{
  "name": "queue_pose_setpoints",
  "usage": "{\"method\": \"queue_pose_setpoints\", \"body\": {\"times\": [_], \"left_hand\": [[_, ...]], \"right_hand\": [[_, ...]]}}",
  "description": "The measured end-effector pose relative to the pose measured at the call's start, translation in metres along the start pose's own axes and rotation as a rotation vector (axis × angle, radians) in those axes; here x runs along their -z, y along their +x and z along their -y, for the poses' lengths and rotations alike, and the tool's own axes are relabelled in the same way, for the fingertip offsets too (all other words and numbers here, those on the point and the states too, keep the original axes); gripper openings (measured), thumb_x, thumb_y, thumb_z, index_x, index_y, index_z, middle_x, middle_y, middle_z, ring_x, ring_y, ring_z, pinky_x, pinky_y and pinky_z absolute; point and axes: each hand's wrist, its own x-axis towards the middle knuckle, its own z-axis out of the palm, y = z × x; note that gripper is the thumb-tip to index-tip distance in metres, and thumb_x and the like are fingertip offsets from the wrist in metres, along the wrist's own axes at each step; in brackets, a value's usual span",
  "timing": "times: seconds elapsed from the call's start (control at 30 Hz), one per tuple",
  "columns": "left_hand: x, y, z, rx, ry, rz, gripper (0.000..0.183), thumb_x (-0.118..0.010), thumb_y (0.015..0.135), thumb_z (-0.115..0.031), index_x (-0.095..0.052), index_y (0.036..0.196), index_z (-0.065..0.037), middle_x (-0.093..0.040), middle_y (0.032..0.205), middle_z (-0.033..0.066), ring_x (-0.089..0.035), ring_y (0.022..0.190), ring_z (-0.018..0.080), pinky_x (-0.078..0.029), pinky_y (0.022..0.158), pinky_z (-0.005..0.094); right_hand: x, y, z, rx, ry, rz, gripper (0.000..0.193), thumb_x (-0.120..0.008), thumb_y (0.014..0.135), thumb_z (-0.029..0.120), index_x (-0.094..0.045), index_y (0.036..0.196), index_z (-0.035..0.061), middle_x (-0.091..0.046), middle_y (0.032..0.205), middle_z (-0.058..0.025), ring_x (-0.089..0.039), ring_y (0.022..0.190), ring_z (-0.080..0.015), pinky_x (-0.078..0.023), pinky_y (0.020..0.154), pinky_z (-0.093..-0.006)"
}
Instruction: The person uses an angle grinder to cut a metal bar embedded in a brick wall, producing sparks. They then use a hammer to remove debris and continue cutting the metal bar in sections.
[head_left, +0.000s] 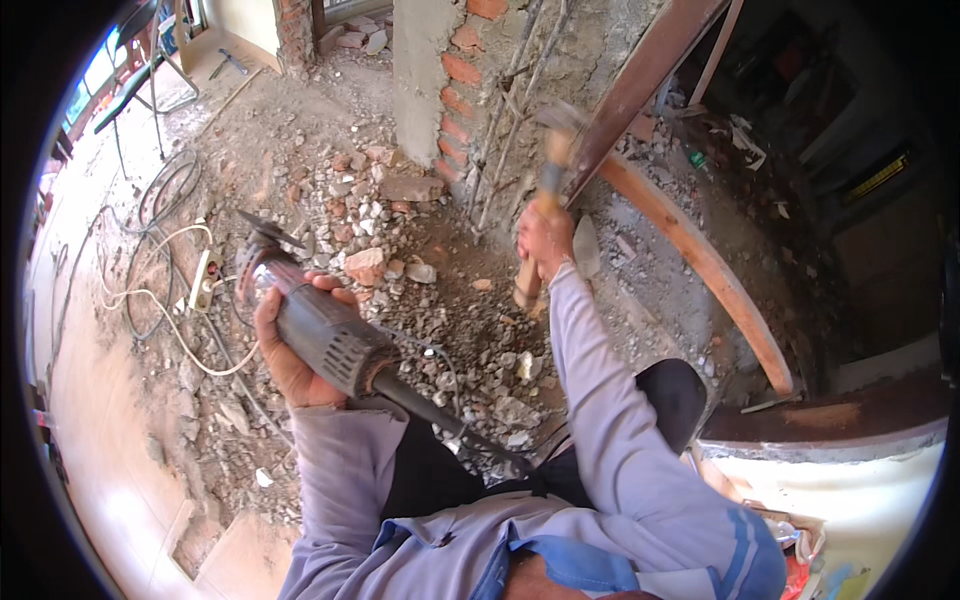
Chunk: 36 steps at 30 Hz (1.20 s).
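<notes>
My left hand (290, 365) is wrapped round the body of a dusty angle grinder (330, 335), its disc (270, 228) pointing away to the far left. The grinder's cord end runs back toward my lap. In my right hand (546, 238) is a hammer, gripped on its wooden handle (527, 285). The blurred hammer head (562, 118) is up by a brown wooden post (640, 90); whether it touches the post I cannot tell. Just left of the hammer, bare steel rods (505, 120) run up the broken face of a brick and plaster column (425, 80).
Broken brick and plaster rubble (410, 330) covers the ground before me. To the left lie a white power strip (206, 278) and looped cables (165, 195). A chair (130, 95) stands far left. An orange-brown board (700, 260) lies to the right beside a dark area.
</notes>
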Motion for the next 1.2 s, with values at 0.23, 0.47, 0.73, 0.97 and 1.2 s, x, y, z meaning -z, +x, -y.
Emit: {"method": "queue_pose_setpoints", "body": {"times": [0.23,0.47,0.73,0.97,1.2], "left_hand": [[-0.006,-0.006,0.009,-0.008,0.055,-0.095,0.041,-0.066,0.091,-0.028,-0.050,0.113,0.002,-0.059,0.103,0.0145,-0.060,0.096,0.0253,-0.055,0.092,0.0384],[-0.001,-0.005,0.004,0.098,-0.024,-0.086,0.034,-0.063,0.095,-0.024,-0.048,0.113,0.001,-0.056,0.104,0.0134,-0.058,0.100,0.0241,-0.055,0.093,0.0400],[0.001,-0.003,-0.003,0.085,-0.050,-0.109,0.040,-0.069,0.090,-0.027,-0.051,0.110,0.002,-0.060,0.102,0.0150,-0.060,0.097,0.0273,-0.055,0.092,0.0405],[-0.007,-0.017,-0.002,0.041,0.021,-0.087,0.036,-0.066,0.092,-0.022,-0.047,0.113,0.001,-0.056,0.103,0.0129,-0.060,0.098,0.0248,-0.056,0.092,0.0391],[0.002,-0.009,-0.009,0.104,-0.052,-0.103,0.039,-0.067,0.092,-0.023,-0.048,0.115,0.001,-0.057,0.105,0.0153,-0.059,0.100,0.0263,-0.054,0.095,0.0403]], "right_hand": [[0.072,-0.004,0.059,0.599,0.200,-0.016,0.011,-0.055,0.082,-0.002,-0.054,0.090,0.0053,-0.052,0.055,-0.0043,-0.051,0.042,-0.0138,-0.040,0.039,-0.0291],[0.087,-0.011,0.208,1.820,-0.333,-0.357,0.016,-0.050,0.087,0.004,-0.049,0.071,0.0048,-0.055,0.062,-0.0101,-0.056,0.053,-0.0186,-0.047,0.051,-0.0326],[0.004,-0.007,-0.052,-0.114,0.167,0.032,0.018,-0.049,0.091,0.006,-0.049,0.073,0.0054,-0.056,0.063,-0.0110,-0.054,0.050,-0.0188,-0.046,0.048,-0.0338],[0.073,-0.008,0.124,1.026,0.017,0.029,0.016,-0.053,0.091,0.008,-0.055,0.076,0.0074,-0.055,0.056,-0.0034,-0.057,0.049,-0.0157,-0.048,0.049,-0.0309],[0.075,-0.003,0.184,1.813,-0.367,-0.334,0.017,-0.052,0.093,0.010,-0.055,0.077,0.0063,-0.055,0.058,-0.0047,-0.059,0.052,-0.0173,-0.049,0.051,-0.0324]]}}
